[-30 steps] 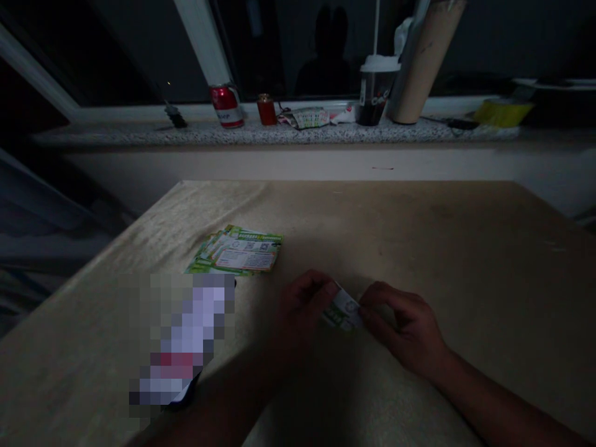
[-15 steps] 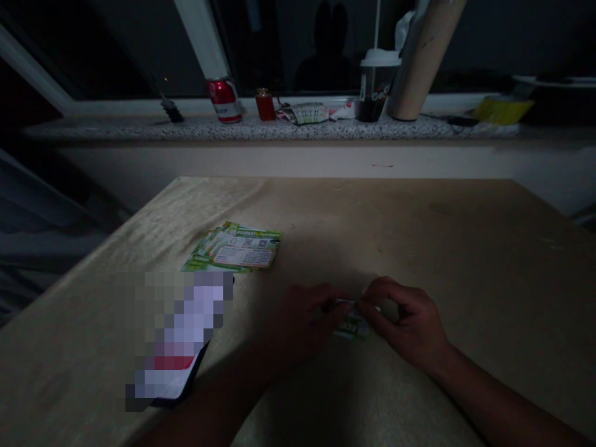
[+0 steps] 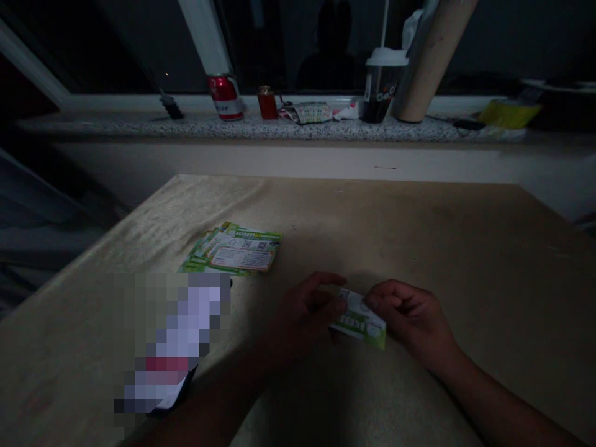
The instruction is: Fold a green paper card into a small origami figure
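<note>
A green and white printed card (image 3: 361, 320) is held between my two hands, its face turned up toward me. My left hand (image 3: 307, 310) grips its left edge, with the thumb lying on the card. At the card's upper right edge, my right hand (image 3: 412, 313) pinches it between thumb and fingers. A fanned pile of similar green and white cards (image 3: 242, 251) lies on the table to the left, beyond my left hand. Below that pile rests a phone (image 3: 179, 347), its screen blurred by large pixels.
The table (image 3: 442, 217) has a cloth-like beige top. Along the stone windowsill (image 3: 186, 129) behind it stand a red can (image 3: 225, 98), a small red jar (image 3: 267, 103), a lidded cup with a straw (image 3: 382, 87), a cardboard tube (image 3: 431, 68), crumpled wrappers (image 3: 310, 112) and a yellow packet (image 3: 510, 114).
The card has been tilted so that more of its printed face shows. My left hand's fingers have spread a little, and the view has shifted slightly.
</note>
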The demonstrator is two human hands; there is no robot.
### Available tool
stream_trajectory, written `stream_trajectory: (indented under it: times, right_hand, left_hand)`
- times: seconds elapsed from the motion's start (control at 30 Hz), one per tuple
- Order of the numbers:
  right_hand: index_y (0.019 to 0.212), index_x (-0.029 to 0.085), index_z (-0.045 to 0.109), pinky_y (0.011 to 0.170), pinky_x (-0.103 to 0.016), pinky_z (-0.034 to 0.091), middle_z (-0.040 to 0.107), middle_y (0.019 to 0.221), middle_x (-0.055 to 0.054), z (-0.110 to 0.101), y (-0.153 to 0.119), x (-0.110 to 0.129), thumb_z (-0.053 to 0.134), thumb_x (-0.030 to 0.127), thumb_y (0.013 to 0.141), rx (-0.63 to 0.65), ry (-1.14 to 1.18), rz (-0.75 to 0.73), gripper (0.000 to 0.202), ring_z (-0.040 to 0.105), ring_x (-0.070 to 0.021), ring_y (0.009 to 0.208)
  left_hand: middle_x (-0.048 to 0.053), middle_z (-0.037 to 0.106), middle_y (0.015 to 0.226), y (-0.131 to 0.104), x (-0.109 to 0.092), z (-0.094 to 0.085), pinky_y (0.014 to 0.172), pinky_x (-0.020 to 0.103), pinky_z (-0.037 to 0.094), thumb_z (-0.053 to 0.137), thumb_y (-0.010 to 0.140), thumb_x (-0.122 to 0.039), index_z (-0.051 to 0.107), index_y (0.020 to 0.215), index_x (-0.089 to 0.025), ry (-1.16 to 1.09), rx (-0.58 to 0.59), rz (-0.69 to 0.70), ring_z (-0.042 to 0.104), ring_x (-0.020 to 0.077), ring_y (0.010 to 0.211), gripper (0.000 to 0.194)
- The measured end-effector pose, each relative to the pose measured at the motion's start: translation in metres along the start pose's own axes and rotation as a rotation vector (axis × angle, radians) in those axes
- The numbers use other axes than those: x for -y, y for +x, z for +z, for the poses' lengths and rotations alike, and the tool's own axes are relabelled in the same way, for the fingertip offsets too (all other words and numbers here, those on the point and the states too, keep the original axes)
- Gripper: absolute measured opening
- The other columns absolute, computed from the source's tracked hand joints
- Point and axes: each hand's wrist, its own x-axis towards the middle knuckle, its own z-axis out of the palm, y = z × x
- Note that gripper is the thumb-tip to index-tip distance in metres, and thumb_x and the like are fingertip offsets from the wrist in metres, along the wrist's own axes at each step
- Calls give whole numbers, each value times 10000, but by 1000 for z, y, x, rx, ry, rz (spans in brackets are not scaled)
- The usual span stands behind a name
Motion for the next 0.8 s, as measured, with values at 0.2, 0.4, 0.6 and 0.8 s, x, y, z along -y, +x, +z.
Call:
stream_trajectory:
  times: [0.2,0.4,0.6,0.8]
  right_hand:
    - [793,180,768,514,-156,464,727,613,7,-3,5,-5,835,383,806,7,175,33,214,613,-72,527]
    - [844,191,763,539,-180,469,700,616,22,-6,6,-15,854,363,791,1,265,93,201,602,-80,543]
    - [806,184,754,514,-179,434,652,609,26,-6,7,-16,853,384,788,-5,276,73,224,556,-75,530]
    - [1163,227,694,623,-236,526,715,808,-21,-6,1,-12,790,506,821,113,307,-60,452,657,-145,694]
  left_hand:
    - [100,602,1289,-6,-12,-6,857,358,545,747,830,-242,622,1222,-223,539,-14,442,631,231,1085,412]
    - [84,654,1164,-7,-23,-6,944,357,528,807,787,-265,668,1126,-176,743,72,475,650,212,1066,377]
    - [90,656,1195,-6,-20,-4,945,366,510,826,766,-286,658,1146,-170,721,92,368,646,226,1083,432]
    - [52,684,1047,-4,-19,0,813,347,500,818,764,-318,663,1124,-183,624,-8,201,631,209,922,414]
